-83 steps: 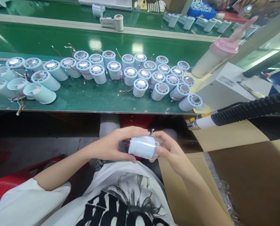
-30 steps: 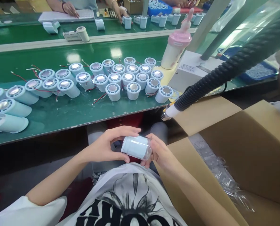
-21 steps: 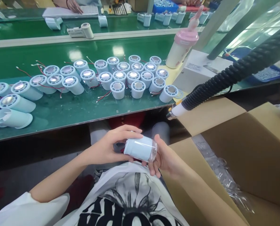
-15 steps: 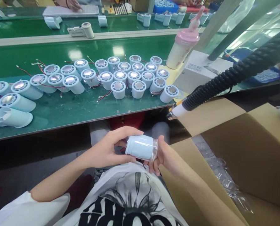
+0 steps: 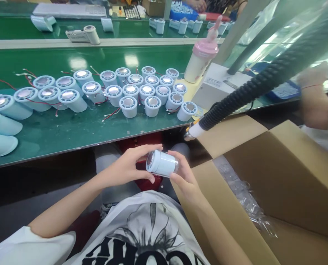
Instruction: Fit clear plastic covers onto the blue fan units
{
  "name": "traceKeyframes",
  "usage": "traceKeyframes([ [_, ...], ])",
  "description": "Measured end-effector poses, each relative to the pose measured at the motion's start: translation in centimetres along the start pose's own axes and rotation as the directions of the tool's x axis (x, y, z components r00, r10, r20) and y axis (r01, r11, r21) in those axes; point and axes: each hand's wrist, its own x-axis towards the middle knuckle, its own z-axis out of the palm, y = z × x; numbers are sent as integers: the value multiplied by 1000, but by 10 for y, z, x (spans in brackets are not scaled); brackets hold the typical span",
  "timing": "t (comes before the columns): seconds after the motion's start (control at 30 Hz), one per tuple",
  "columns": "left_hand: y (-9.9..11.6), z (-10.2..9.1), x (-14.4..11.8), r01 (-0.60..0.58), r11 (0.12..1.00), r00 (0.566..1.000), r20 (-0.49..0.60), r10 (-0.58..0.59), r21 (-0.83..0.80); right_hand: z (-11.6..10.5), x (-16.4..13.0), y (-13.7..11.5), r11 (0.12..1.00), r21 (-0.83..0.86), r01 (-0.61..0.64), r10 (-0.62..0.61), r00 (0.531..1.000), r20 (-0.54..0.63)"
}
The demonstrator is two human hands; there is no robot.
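In front of my lap is a light-blue plastic cylinder (image 5: pixel 166 164) inside a clear plastic sleeve, tilted so that its vented end with a dark round disc faces left. My right hand (image 5: pixel 184 173) grips the sleeve's right end between thumb and fingers. Around the vented end, my left hand (image 5: pixel 133 165) is open, thumb below and fingers above; whether a fingertip touches the cylinder I cannot tell. On the green bench (image 5: pixel 78 138) stand and lean several similar blue cylinders (image 5: pixel 128 106), many trailing thin red and white wires.
A black corrugated hose (image 5: pixel 235 95) with a white nozzle slants over the bench's right end. Close by stand a pink-lidded bottle (image 5: pixel 201 60) and a grey-white box (image 5: pixel 212 86). An open carton (image 5: pixel 285 162) holding clear plastic pieces (image 5: pixel 243 191) is at right. A co-worker's arm (image 5: pixel 315 99) shows far right.
My left hand has loosened and spread from the cylinder. My right hand has closed on the sleeve's end and turned the vented end toward view. A co-worker's arm has come in at right.
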Motion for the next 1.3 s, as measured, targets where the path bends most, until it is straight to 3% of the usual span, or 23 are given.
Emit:
traceKeyframes([
  [0.1, -13, -2, 35, -12, 999, 995, 98, 17, -52, -10, 12, 20, 988, 143, 53, -26, 982, -189],
  [0.2, -19, -1, 70, 39, 990, 981, 195, -12, -134, -20, 23, 28, 958, 262, 113, -29, 952, -305],
  [0.33, -22, 0, 101, 47, 986, 963, 271, -3, -158, -31, 33, 28, 934, 315, 170, -51, 934, -354],
  [0.5, -26, 0, 108, 55, 985, 959, 283, -7, -162, -39, 37, 29, 934, 313, 172, -55, 935, -350],
  [0.7, -19, -6, 82, 48, 979, 975, 222, -2, -199, -32, 30, 19, 976, 147, 161, -109, 944, -310],
  [0.87, -5, -6, 32, -84, 975, 983, 142, 114, -204, -14, 9, -5, 987, -52, 153, -156, 986, -61],
  [1.07, 8, -4, -10, -175, 979, 984, 27, 178, -102, 2, -2, -20, 936, -255, 242, -220, 969, 111],
  [1.23, 10, -12, -20, -329, 936, 942, 107, 317, 125, 14, -4, -23, 974, -203, 96, -79, 993, 90],
  [1.3, 11, -13, -24, -329, 924, 942, 136, 307, 197, 18, -5, -23, 988, -154, 5, 8, 997, 80],
])
